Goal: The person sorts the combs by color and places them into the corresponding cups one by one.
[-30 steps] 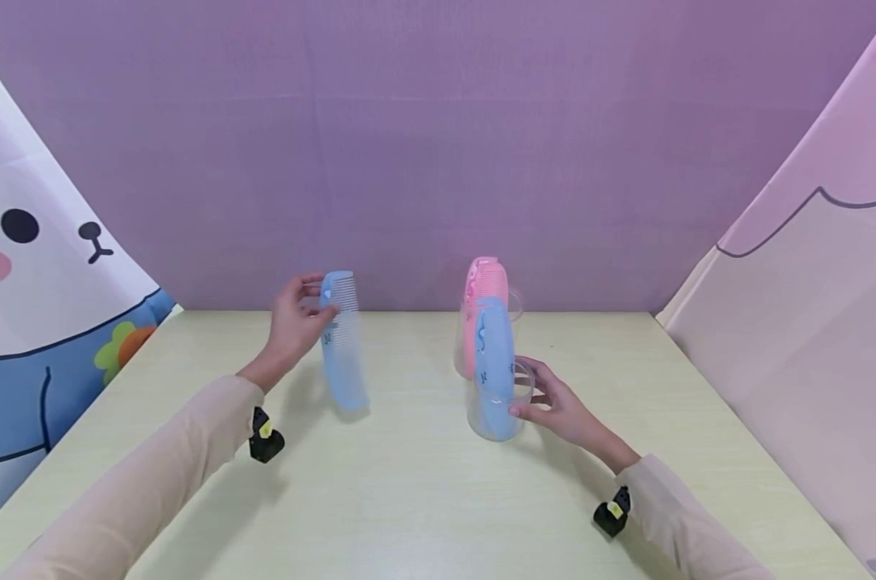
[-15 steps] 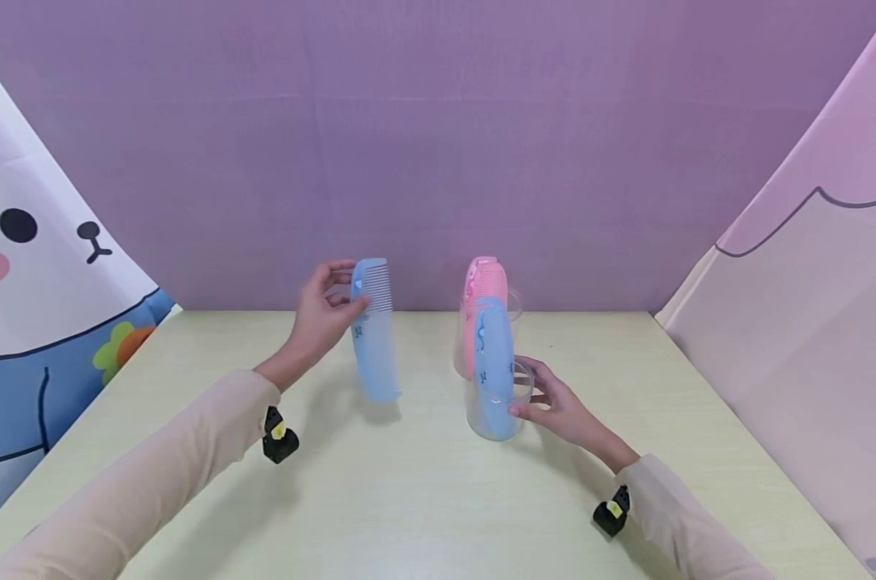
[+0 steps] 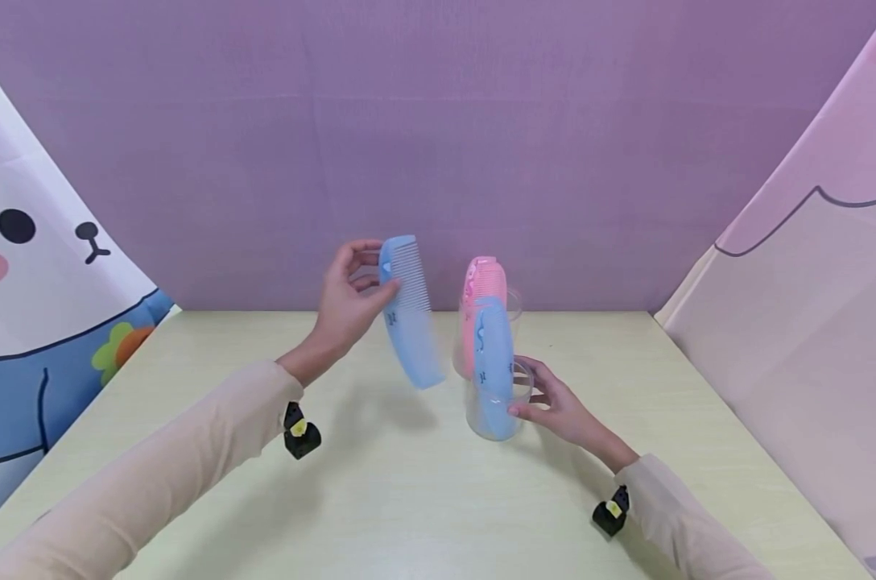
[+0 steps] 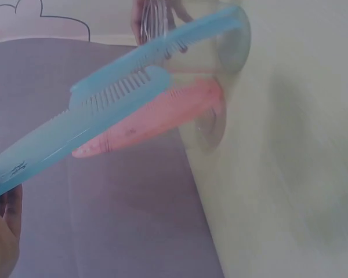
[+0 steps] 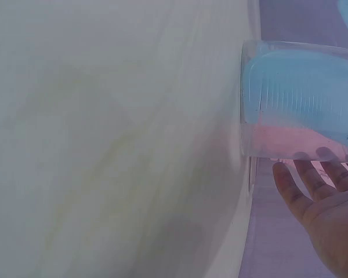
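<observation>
My left hand point(image 3: 347, 302) pinches a blue comb point(image 3: 411, 322) near its upper end, thumb in front. That comb hangs tilted above the table, its lower end leaning right towards the cups without touching them, as far as the head view shows. My right hand point(image 3: 563, 409) holds the side of a clear cup point(image 3: 474, 412); in the right wrist view its fingers point(image 5: 319, 185) lie along the cup's wall. A second blue comb point(image 3: 493, 342) stands in this cup. Behind it a pink comb point(image 3: 487, 278) stands in another clear cup point(image 3: 458, 358), partly hidden.
The pale table point(image 3: 409, 499) ends at a purple backdrop point(image 3: 409, 145). Cartoon-printed cloths hang at the left point(image 3: 39, 282) and the right point(image 3: 793, 322). A small black device point(image 3: 302, 435) is strapped at the left wrist, and another black device point(image 3: 610, 514) at the right.
My left hand has carried the blue comb to the right and upwards, and the comb's lower end now slants further right. The right hand and both cups have stayed put.
</observation>
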{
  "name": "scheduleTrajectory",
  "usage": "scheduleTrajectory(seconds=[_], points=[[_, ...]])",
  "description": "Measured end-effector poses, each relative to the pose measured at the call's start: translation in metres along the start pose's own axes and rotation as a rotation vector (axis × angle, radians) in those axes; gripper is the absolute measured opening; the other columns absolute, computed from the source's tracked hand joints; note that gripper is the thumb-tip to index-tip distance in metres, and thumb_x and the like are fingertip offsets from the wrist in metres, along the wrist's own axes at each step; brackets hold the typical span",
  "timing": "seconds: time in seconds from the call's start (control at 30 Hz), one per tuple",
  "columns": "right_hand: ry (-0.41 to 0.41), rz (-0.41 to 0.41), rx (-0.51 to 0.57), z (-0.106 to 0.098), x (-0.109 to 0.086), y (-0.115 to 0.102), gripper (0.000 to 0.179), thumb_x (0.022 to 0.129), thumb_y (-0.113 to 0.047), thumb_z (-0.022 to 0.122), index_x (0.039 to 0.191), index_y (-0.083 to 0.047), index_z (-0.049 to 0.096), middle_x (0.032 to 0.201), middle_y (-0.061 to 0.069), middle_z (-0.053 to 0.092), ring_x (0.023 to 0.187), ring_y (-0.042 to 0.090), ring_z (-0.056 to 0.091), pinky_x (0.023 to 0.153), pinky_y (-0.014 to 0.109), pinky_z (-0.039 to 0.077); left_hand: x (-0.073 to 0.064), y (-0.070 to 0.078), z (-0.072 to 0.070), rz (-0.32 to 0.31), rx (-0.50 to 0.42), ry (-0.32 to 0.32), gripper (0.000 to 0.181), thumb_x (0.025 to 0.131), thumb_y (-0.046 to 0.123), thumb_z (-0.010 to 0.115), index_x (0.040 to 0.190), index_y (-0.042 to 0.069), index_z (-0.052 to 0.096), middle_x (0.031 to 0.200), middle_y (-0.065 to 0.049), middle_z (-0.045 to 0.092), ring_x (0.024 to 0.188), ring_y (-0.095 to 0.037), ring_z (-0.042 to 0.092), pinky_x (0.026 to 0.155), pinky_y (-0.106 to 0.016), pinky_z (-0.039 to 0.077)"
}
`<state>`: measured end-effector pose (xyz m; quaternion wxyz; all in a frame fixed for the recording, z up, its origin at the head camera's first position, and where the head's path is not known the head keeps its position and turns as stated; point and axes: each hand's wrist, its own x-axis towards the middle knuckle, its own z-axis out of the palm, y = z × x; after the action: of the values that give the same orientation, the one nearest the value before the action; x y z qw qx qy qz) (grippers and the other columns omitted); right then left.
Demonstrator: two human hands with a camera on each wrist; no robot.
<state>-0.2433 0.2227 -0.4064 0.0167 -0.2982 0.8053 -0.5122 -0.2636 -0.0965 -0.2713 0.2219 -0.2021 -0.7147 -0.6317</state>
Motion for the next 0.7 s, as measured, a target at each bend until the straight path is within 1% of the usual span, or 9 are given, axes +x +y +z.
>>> scheduleTrajectory(seconds=[0.13,0.27,0.43,0.63,0.7], points=[[0.009,0.004,-0.009,0.001,0.0,0.001,0.067,0.084,-0.009,0.064,0.14,-0.009,0.028,0.139,0.02,0.038,0.122,0.043,0.042,0.086,0.045,0.048,0.001,0.007,0.011,0.012,-0.033,0.004,0.048,0.078,-0.002,0.065,0.121,0.001,0.043,0.11,-0.016,0.055,0.093,-0.026,0.059,0.078,-0.027,0.054],[0.012,0.007,-0.012,0.001,-0.001,0.0,0.067,0.084,-0.009,0.064,0.14,-0.009,0.028,0.139,0.019,0.038,0.122,0.042,0.042,0.086,0.045,0.048,0.001,0.013,0.024,0.031,-0.064,0.0,0.047,0.078,-0.003,0.065,0.12,0.002,0.044,0.109,-0.015,0.055,0.091,-0.029,0.06,0.079,-0.034,0.054],[0.007,0.009,-0.011,0.001,-0.001,0.0,0.067,0.084,-0.01,0.064,0.14,-0.012,0.028,0.14,0.016,0.038,0.123,0.04,0.043,0.087,0.045,0.047,-0.001,0.019,0.042,0.053,-0.091,0.001,0.046,0.078,-0.003,0.065,0.119,0.001,0.043,0.108,-0.016,0.053,0.091,-0.03,0.06,0.08,-0.036,0.054],[0.006,0.013,-0.019,0.0,-0.001,-0.002,0.067,0.084,-0.011,0.064,0.14,-0.013,0.028,0.14,0.015,0.039,0.124,0.037,0.043,0.087,0.043,0.048,-0.011,0.038,0.062,0.031,-0.086,-0.009,0.044,0.079,-0.006,0.063,0.118,-0.004,0.041,0.11,-0.02,0.051,0.095,-0.033,0.059,0.084,-0.039,0.053],[0.006,0.014,-0.017,0.0,-0.001,-0.003,0.067,0.084,-0.011,0.064,0.14,-0.013,0.028,0.14,0.014,0.039,0.124,0.037,0.043,0.087,0.041,0.048,-0.013,0.035,0.069,0.029,-0.083,-0.014,0.044,0.08,-0.004,0.063,0.118,-0.002,0.042,0.11,-0.019,0.052,0.094,-0.032,0.06,0.084,-0.039,0.053]])
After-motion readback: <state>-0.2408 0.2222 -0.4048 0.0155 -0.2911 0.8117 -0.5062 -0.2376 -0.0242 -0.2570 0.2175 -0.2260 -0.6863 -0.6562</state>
